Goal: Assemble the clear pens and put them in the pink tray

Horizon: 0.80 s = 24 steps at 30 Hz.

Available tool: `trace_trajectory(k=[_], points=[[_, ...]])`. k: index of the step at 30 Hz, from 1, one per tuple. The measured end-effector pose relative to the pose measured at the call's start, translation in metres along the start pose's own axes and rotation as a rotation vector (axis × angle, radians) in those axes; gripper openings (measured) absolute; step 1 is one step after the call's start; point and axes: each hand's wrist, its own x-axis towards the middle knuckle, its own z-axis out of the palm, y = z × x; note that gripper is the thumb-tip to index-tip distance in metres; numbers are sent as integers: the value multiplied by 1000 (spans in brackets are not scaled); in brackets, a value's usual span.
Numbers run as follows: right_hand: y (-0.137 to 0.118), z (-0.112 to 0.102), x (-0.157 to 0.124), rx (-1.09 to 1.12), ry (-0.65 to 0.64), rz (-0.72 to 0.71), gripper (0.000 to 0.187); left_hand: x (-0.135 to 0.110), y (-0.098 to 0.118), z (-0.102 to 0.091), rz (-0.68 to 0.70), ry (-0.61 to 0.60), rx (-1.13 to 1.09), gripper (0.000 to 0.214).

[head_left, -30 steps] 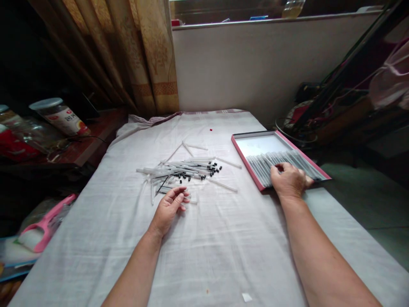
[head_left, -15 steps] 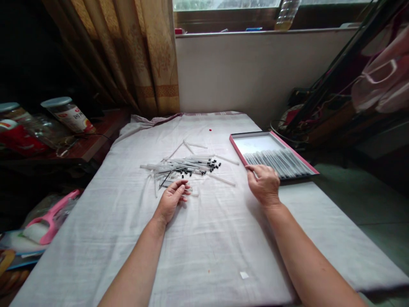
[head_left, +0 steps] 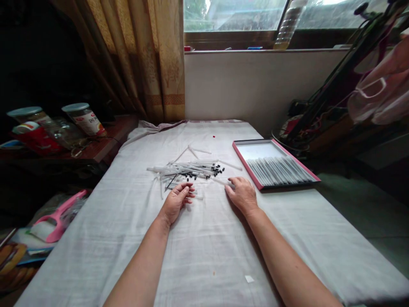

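On the white cloth lies a loose pile of clear pen barrels (head_left: 179,169), with thin dark refills and small black caps (head_left: 220,169) among them. My left hand (head_left: 177,200) rests at the pile's near edge, fingers loosely bent and apart, with nothing visible in it. My right hand (head_left: 243,194) is over the cloth right of the pile. Its thumb and fingers are apart at the end of a single clear barrel (head_left: 219,181); contact is hard to make out. Beside it is a pink-edged shallow box (head_left: 247,168) holding a row of pens (head_left: 281,169) with dark ends.
A red bit (head_left: 214,136) lies at the far part of the table, a white scrap (head_left: 249,279) near the front. Jars (head_left: 84,119) stand on a wooden cabinet at left, above a pink-handled item (head_left: 59,217). Behind are a curtain (head_left: 153,64) and a window.
My right hand has left the box's near edge and moved left toward the single barrel. My left hand stays by the pile. The camera view has tipped up slightly.
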Motion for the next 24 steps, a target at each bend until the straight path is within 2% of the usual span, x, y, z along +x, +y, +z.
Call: trace_trajectory(k=[4,8,12,16,19,21,24], points=[[15,7,-9,38,70,-19,20,-2,1,2,2,-1,29,46],[18,16,-11,320,148,-127,25,-6,0,7,33,14,126,41],[1,21,-16,514,152,-205,26,-7,-7,11,67,20,236,40],[-23,22,-24,613,72,-319,21,-4,-15,12,96,37,276,42],[-33,19,-27,641,23,-364,18,-2,-17,11,131,105,276,51],[-37,16,-27,670,10,-348,17,-2,-15,9,201,167,322,55],[-39,11,-27,758,-13,-295,17,-7,-8,8,411,156,589,38]])
